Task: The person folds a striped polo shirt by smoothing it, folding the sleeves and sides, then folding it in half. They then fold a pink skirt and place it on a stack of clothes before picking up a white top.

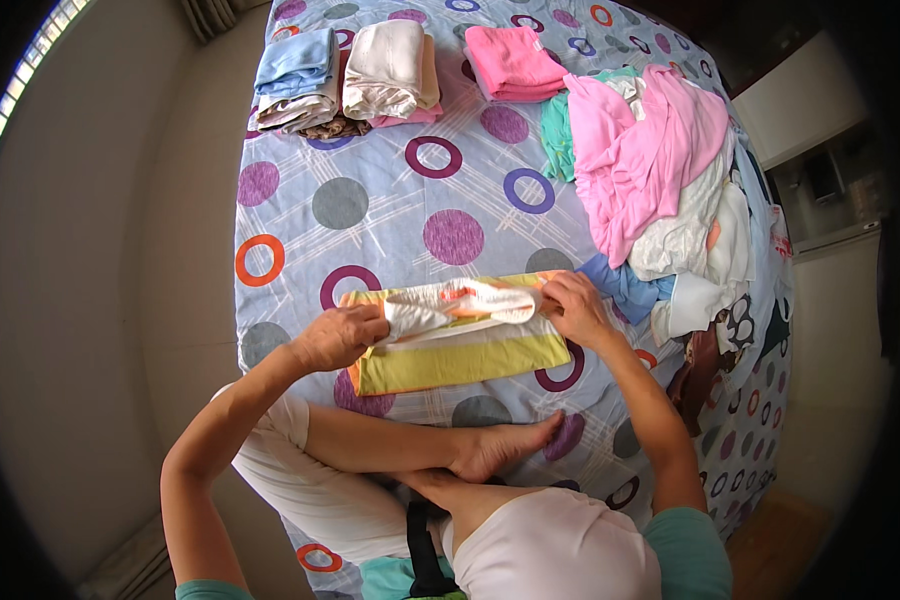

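A yellow, white and orange garment (461,365) lies partly folded on the bed before my crossed legs. Its white band (420,315), a collar or waistband, stands raised in a loop along the far side. My left hand (345,336) pinches the garment at the left end of this band. At the other end, my right hand (576,306) grips the cloth by its far right corner, with fingertips partly hidden. The lower yellow panel is spread flat towards me.
Folded blue cloth (294,64), white cloth (385,64) and pink cloth (511,64) sit in piles at the far side. A loose heap with a pink garment (645,150) lies at right, a blue piece (622,289) near my right hand. The patterned bedsheet (390,225) extends between them.
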